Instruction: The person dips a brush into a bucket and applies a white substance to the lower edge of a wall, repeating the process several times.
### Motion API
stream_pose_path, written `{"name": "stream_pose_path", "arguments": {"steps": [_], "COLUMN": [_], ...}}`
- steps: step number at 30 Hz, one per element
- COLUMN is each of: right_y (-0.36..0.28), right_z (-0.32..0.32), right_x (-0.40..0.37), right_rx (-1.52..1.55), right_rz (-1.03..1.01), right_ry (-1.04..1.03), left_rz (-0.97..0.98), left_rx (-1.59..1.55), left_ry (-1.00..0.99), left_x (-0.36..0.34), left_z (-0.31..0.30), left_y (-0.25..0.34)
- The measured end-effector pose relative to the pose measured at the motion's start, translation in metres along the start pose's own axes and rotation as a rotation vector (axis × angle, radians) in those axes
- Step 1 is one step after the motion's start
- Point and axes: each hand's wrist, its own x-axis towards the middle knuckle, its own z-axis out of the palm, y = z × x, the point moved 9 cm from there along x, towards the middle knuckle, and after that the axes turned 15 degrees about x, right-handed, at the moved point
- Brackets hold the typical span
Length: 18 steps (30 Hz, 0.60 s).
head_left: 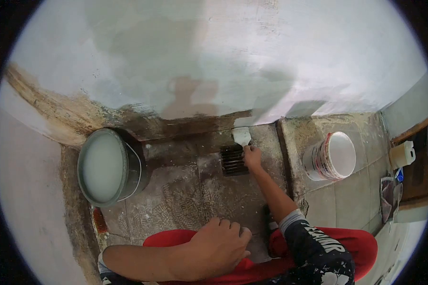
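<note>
My right hand (252, 156) grips the handle of a wide paintbrush (242, 136) whose head is coated white. Its bristles reach the foot of the wall (233, 61), where pale paint meets a brown, unpainted strip. Just below the brush, a dark drain grate (234, 161) is set in the floor. My left hand (221, 242) lies palm down over my red-trousered knee, its fingers stretched out and slightly bent, holding nothing. To the left stands a dark bucket (102, 166) nearly full of whitish liquid, its wire handle hanging at its right side.
On the raised ledge at right sits a white bucket (314, 159), tilted in view. Farther right are a pale jug (402, 155) and a cloth (388, 197). An orange-brown brush-like object (99, 221) lies by the left wall. Patterned, stained tiles (176, 199) cover the floor.
</note>
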Motion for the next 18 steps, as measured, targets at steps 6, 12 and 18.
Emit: {"name": "stream_pose_path", "arguments": {"steps": [6,12,18], "right_y": [-0.080,-0.101,-0.059], "right_z": [-0.001,-0.015,-0.009], "right_x": [-0.018,-0.048,-0.015], "right_rx": [-0.063,0.034,0.031], "right_rz": [-0.395,-0.341,-0.041], "right_ry": [0.025,0.046,-0.021], "left_rz": [-0.013,0.026,-0.001], "left_rx": [-0.011,-0.041,-0.049], "left_ry": [0.016,-0.128,-0.017], "left_x": [-0.002,0.004,0.004], "left_z": [0.002,0.011,0.005], "left_y": [-0.001,0.000,0.000]}}
